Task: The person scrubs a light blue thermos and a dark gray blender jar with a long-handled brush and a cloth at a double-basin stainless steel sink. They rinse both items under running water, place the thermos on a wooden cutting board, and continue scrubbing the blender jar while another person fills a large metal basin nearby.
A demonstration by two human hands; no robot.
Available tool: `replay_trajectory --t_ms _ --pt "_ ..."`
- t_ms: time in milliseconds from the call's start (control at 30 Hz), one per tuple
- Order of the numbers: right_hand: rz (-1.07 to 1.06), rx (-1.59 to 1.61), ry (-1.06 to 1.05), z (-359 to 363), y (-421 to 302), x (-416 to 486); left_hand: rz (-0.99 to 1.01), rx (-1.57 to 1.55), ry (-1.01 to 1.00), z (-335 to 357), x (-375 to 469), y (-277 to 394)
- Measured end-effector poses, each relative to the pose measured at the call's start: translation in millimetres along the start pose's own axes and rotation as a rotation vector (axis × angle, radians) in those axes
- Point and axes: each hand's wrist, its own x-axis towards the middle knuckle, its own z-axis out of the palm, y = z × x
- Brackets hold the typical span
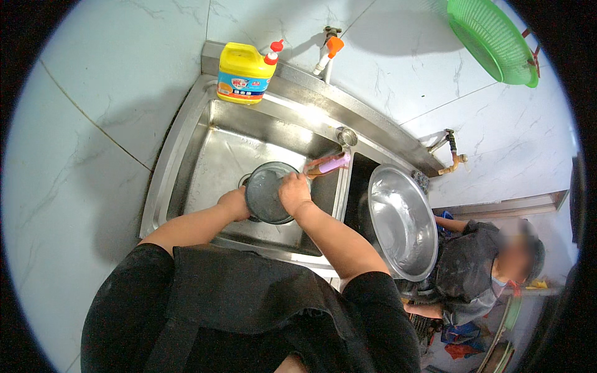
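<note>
Both of my hands are at a round grey vessel [266, 193], which I hold over the drain area of a stainless steel sink [224, 151]. My left hand [235, 204] grips its left side. My right hand [295, 192] is on its right rim, and a brush or similar tool with a pink-wrapped handle [334, 162] sticks out beside that hand toward the sink divider. Whether my right fingers hold this tool as well as the rim I cannot tell. The undersides of both hands are hidden.
A yellow detergent jug [245, 74] stands on the back ledge, a small metal cup [347, 136] near the divider. A large steel basin [403, 221] leans over the right compartment. Taps [453, 163] and a green plastic basket [496, 44] are on the wall. A co-worker [471, 265] is at right.
</note>
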Motion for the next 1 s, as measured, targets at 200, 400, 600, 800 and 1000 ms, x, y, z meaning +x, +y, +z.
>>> replay_trajectory --t_ms 200,400,600,800,1000 --pt "-0.003 0.176 0.084 27 -12 15 -0.054 -0.032 -0.058 -12 -10 14" --pt "0.014 0.434 -0.323 27 -25 5 -0.09 0.002 -0.051 -10 -7 12" --pt "0.196 0.232 -0.263 7 -29 -15 -0.105 0.011 -0.073 -11 -5 14" --pt "0.027 0.374 0.271 34 -21 -1 -0.017 0.004 -0.025 -4 -3 7" --pt "0.056 0.617 -0.286 54 -22 27 0.014 0.063 -0.052 2 0 4"
